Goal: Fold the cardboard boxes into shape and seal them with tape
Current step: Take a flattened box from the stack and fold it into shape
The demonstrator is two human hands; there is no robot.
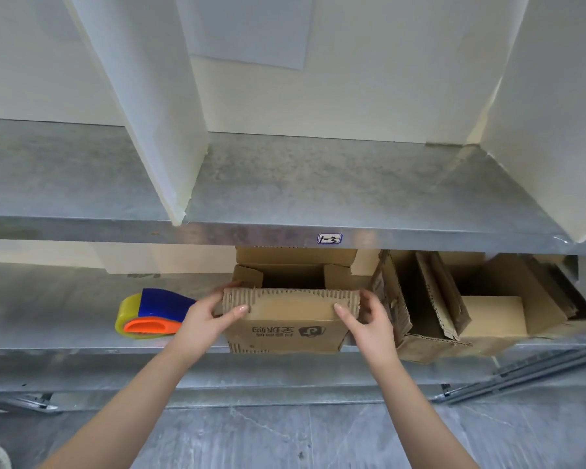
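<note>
I pinch the near flap of the cardboard box (286, 319) on the lower shelf (65, 333) with my left hand (210, 316) and right hand (366, 319); uneven pressure could crease it crookedly or shove it back.

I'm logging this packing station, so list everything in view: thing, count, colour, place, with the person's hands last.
Galvanised metal shelves: two levels, grey; upper shelf, lower shelf.
Small corrugated cardboard box: one, brown, centre of the lower shelf, top open.
Plastic tape dispenser: one, yellow, blue and orange, lower shelf, left of the small box.
Other open cardboard boxes: several, exact count unclear, brown, lower shelf, behind and right of the small box.
Upright divider boards: two, white, standing on the upper shelf.
Handwritten label "1-3": one, white with a blue border, upper shelf's front edge.
Left hand: grips the small box's near flap, left end.
Right hand: grips the same flap, right end.
</note>
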